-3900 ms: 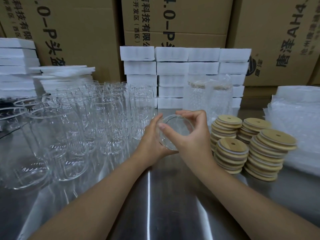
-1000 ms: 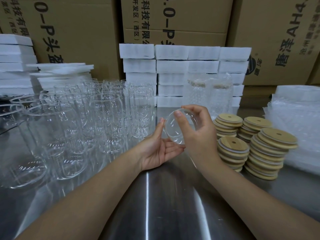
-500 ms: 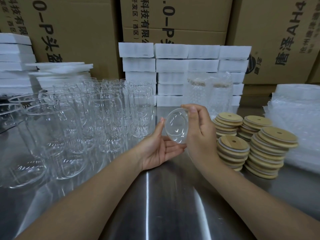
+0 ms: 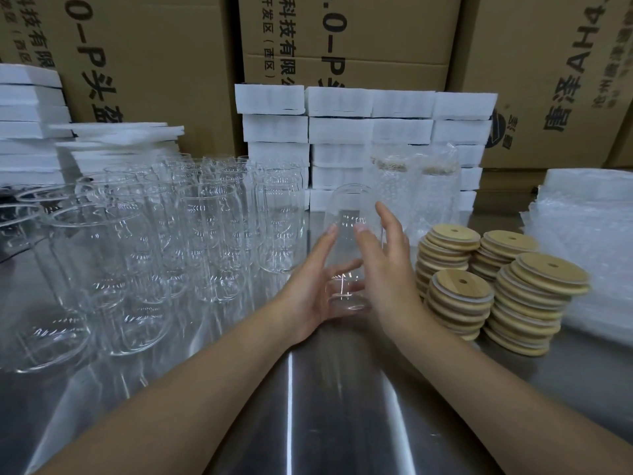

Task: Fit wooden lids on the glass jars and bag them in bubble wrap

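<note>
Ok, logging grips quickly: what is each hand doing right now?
Left hand: open, palm against the clear glass jar.
Right hand: open, fingers spread beside the jar.

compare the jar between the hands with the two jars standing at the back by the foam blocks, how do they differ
The jar between the hands is bare glass with no lid; the two jars at the back are lidded and bagged in bubble wrap. The near jar sits between the left hand and right hand; the bagged pair stands untouched. The near jar shows clear, the pair looks clouded by wrap. All three stand upright on the metal table.
</note>
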### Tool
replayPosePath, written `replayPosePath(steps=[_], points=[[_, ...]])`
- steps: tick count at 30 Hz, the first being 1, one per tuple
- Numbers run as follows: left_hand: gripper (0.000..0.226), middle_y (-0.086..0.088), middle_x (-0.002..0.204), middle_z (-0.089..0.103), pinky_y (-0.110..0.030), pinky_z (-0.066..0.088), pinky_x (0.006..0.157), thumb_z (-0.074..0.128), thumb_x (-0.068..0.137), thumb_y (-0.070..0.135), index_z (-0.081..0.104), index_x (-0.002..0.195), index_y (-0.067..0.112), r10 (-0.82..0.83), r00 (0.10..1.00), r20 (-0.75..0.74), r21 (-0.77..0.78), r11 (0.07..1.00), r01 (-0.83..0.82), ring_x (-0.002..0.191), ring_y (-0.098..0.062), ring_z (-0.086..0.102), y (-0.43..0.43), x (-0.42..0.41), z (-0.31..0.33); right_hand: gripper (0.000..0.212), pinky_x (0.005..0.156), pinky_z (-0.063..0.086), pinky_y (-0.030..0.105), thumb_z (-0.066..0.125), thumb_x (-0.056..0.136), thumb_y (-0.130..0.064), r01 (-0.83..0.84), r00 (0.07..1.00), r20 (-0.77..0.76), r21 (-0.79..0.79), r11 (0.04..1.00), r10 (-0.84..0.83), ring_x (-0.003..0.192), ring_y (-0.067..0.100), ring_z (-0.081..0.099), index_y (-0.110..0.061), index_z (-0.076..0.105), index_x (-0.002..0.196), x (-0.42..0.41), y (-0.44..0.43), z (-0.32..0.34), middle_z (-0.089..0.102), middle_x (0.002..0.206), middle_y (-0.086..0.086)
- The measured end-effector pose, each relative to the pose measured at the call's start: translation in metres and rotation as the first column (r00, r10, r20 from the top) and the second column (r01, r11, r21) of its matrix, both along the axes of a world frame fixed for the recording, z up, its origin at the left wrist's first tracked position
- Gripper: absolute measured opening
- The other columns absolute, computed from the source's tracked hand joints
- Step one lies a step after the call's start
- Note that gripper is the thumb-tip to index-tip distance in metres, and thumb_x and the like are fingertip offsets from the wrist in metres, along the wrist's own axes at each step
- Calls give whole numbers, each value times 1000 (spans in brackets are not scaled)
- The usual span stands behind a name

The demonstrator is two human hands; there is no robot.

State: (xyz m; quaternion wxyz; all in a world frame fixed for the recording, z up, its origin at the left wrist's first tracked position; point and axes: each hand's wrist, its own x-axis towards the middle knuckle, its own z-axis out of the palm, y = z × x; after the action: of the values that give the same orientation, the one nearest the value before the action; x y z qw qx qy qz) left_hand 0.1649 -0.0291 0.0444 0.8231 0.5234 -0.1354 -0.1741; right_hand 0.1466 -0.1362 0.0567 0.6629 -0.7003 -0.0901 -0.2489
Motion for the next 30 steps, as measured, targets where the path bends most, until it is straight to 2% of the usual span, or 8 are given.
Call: replayPosePath(steps=[4,7,10,14,18,22,26,30], points=[[93,16,115,68,-41,58,78,76,47,63,48,134,47,117,988,103,43,992,-122,100,-17,70,-2,1,0,56,100,32,13,51,96,-34,-43,998,35,-69,997,45,131,-8,31,-46,24,144,1,0,-2,22,149,-17],[93,21,120,65,-48,51,97,86,58,56,43,140,47,154,980,127,51,986,-162,119,-22,60,-1,3,-1,53,80,29,3,47,98,-34,-96,995,29,-31,995,97,94,-40,29,-57,18,136,2,-1,-2,19,149,-16],[94,13,126,64,-37,58,82,81,57,53,44,142,38,185,968,167,68,978,-199,117,-18,63,2,3,1,50,95,31,11,48,98,-34,-116,992,50,9,993,116,119,-27,32,-61,20,129,1,-1,-2,19,153,-11],[93,16,102,73,-31,55,74,77,55,55,47,140,35,210,950,232,113,964,-241,97,-13,71,5,3,1,47,65,46,5,47,99,-34,-126,992,22,126,984,124,80,-18,60,-49,27,139,4,-5,4,36,143,-7],[83,5,105,72,-44,50,90,74,57,56,53,134,34,177,953,245,122,970,-211,93,-19,71,4,5,-1,47,62,51,14,48,97,-38,-178,982,-18,260,949,189,90,3,66,-46,27,139,10,-10,6,55,123,-8],[51,5,96,69,-34,49,72,68,60,54,66,110,46,97,964,247,120,984,-130,84,-16,69,3,4,1,52,56,52,17,52,95,-40,-163,982,-45,306,938,186,109,24,62,-33,31,142,9,-10,7,53,132,8],[84,2,114,66,-37,54,78,64,62,55,46,140,28,91,967,237,199,970,-140,94,-15,69,-4,-2,-1,61,81,52,19,53,90,-50,-8,1000,23,90,996,6,96,2,64,-31,27,143,8,-8,1,57,115,-1],[78,-5,130,58,-20,54,69,64,74,55,38,143,28,179,903,391,259,920,-294,114,-13,61,-6,-10,-1,67,71,48,8,52,89,-48,37,986,161,-46,998,-29,91,-13,59,-27,22,146,2,-6,-1,52,120,-2]])
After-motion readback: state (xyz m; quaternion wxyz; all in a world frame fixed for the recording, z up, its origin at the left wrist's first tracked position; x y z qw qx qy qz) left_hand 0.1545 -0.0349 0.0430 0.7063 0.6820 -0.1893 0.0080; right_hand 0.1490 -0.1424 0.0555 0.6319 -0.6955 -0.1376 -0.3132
